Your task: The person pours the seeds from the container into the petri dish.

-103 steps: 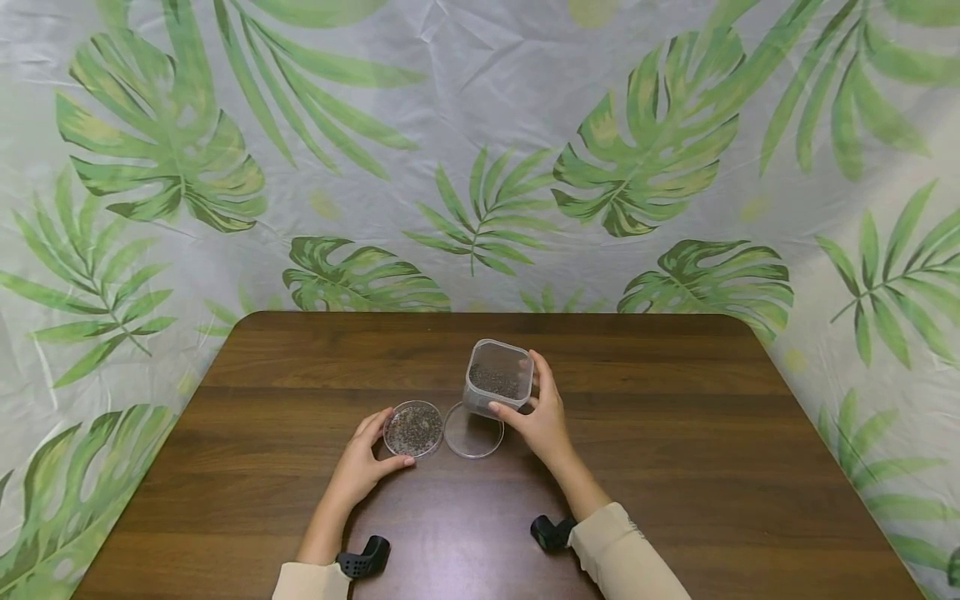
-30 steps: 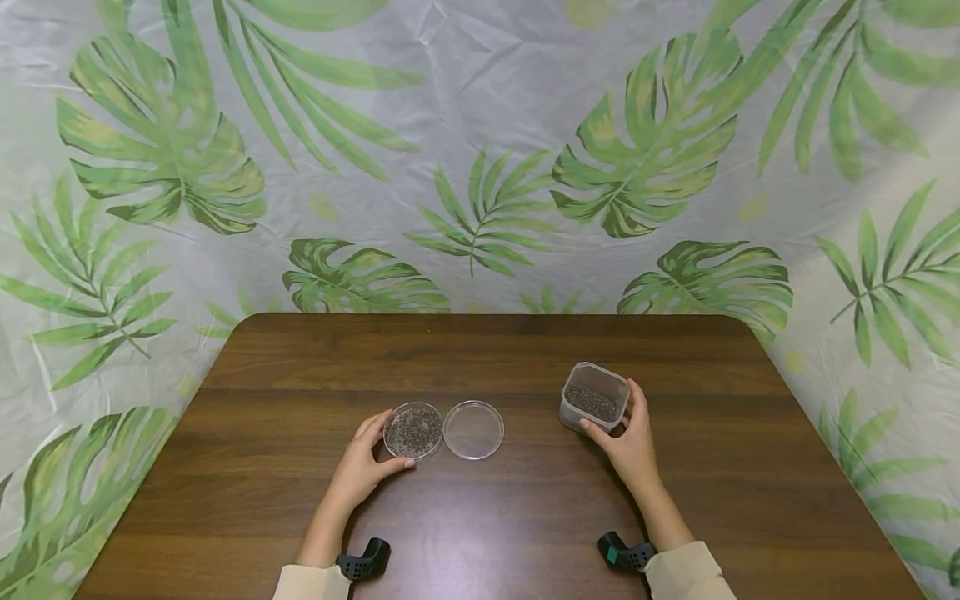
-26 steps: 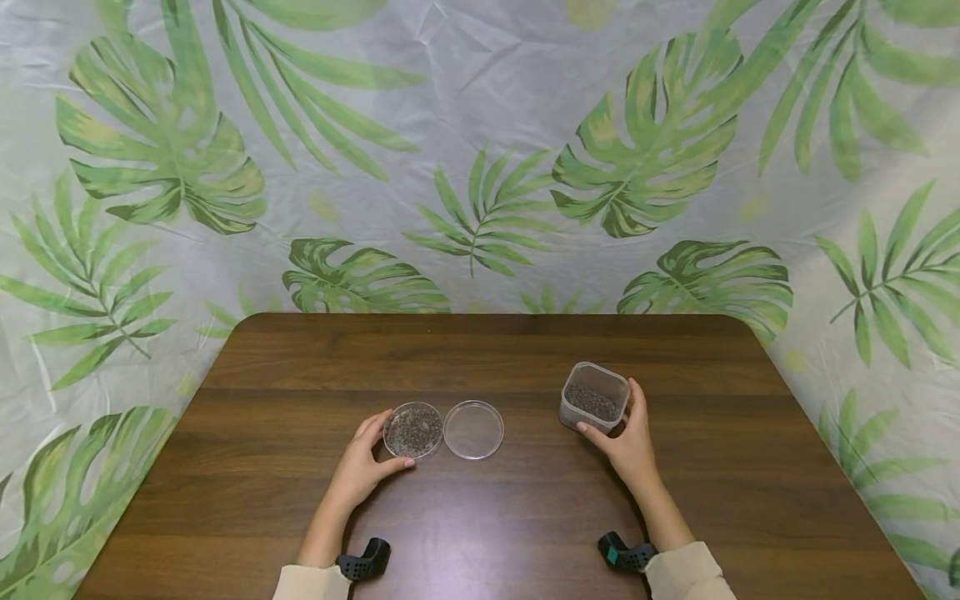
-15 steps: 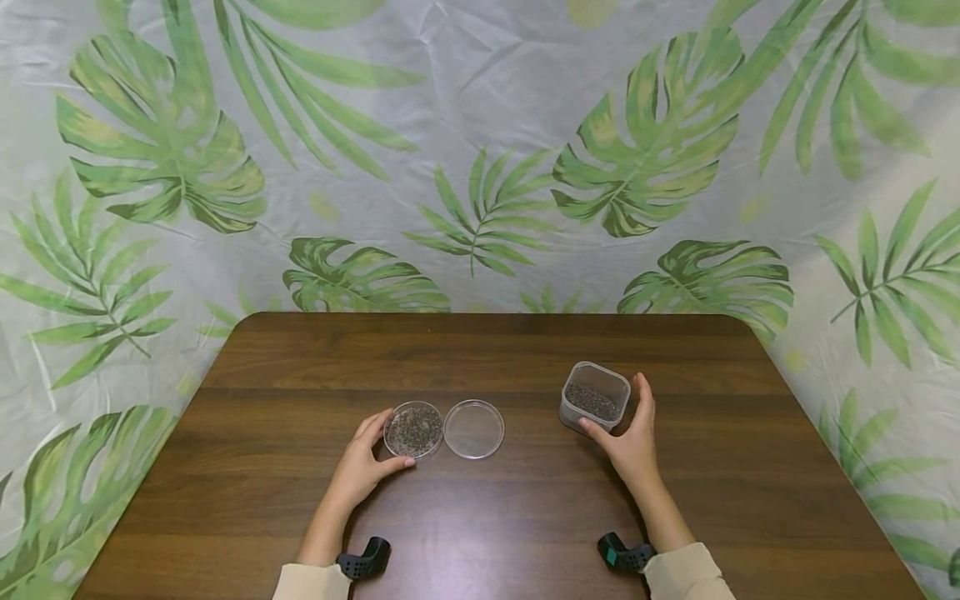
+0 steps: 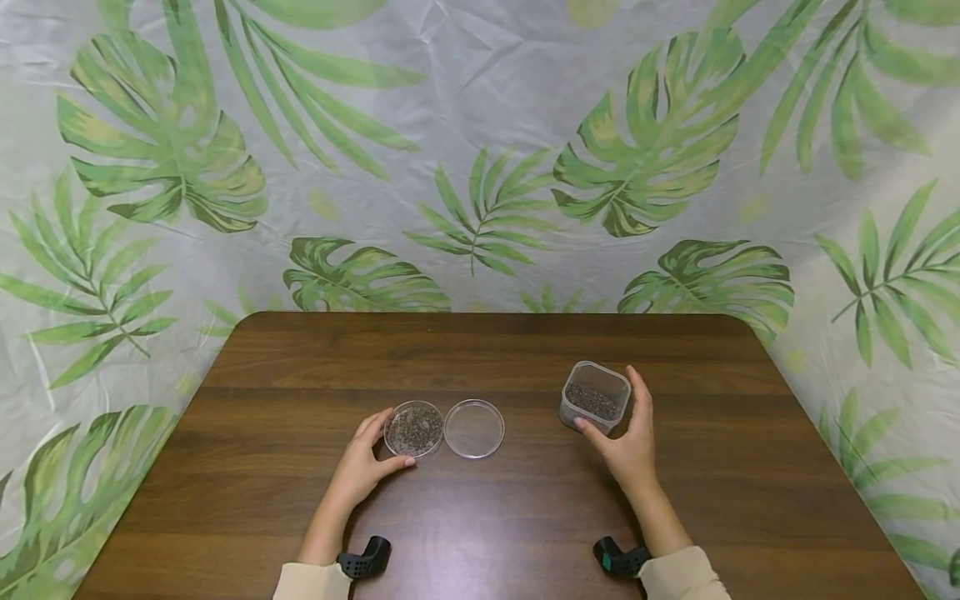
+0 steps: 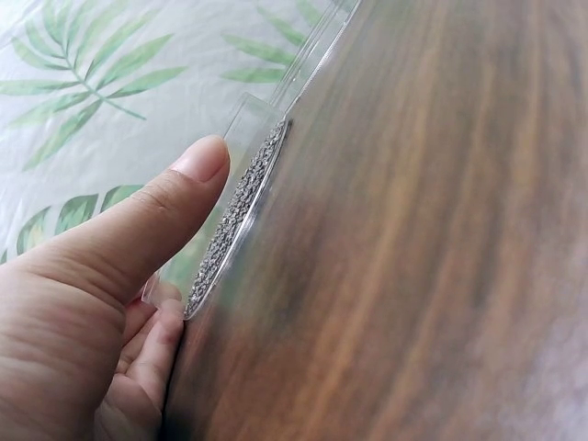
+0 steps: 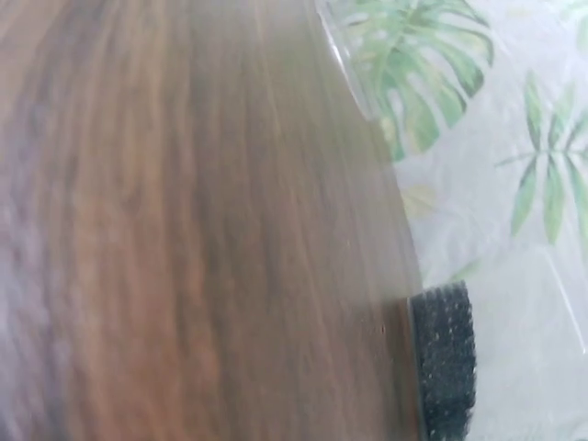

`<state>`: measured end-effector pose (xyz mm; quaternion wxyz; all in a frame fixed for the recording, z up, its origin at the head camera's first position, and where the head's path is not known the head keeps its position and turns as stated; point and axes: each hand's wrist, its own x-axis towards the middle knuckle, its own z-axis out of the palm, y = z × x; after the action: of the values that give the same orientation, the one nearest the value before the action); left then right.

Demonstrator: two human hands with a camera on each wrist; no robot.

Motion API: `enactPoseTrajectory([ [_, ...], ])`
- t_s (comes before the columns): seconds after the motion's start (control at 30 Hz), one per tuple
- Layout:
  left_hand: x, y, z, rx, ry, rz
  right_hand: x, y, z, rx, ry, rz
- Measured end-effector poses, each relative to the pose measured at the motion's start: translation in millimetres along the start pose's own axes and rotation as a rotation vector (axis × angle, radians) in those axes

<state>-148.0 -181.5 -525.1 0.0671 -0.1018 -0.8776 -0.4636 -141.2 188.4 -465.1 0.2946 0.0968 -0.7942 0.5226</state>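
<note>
Landmark: we take the see-through dish (image 5: 474,430), round and shallow, lying flat on the brown wooden table (image 5: 480,354); we place the other things by it
Filled dish: we find the filled dish (image 6: 250,124) just left of the see-through dish, the two rims so near that we cannot tell whether they touch; it lies flat, with speckled grey granules (image 5: 413,430) spread over its floor
Left hand: we see the left hand (image 5: 363,467) to the left of the see-through dish, holding the filled dish; the thumb lies at the near side of the rim, the fingers round the left side
Square container: we see the square container (image 5: 602,380) well apart to the right of the see-through dish, its top uncovered; dark granules (image 5: 592,402) lie in its bottom
Right hand: we see the right hand (image 5: 632,450) farther right of the see-through dish, spread wide about the square container; the thumb is at the near wall, the fingers stretch along the right side; we cannot tell whether they press on it
Backdrop: beyond the see-through dish, behind the table, we see a pale cloth (image 5: 495,108) printed with green leaves
</note>
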Motion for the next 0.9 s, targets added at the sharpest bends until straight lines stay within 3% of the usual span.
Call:
enactPoseTrajectory([
  [0.27, 0.4, 0.6, -0.5, -0.003, -0.005, -0.006, 2.2, -12, 10, 0.038, -0.063, -0.182],
  [0.43, 0.5, 0.6, -0.4, -0.007, -0.005, -0.007, 1.0, -18, 18, 0.060, -0.139, -0.225],
  [0.63, 0.4, -0.3, -0.1, -0.009, -0.006, -0.013, -1.5, -24, 28, 0.071, -0.231, -0.194],
  [0.9, 0.2, -1.4, 0.0, -0.002, -0.008, -0.017, -4.4, -26, 41, 0.087, -0.365, -0.051],
])
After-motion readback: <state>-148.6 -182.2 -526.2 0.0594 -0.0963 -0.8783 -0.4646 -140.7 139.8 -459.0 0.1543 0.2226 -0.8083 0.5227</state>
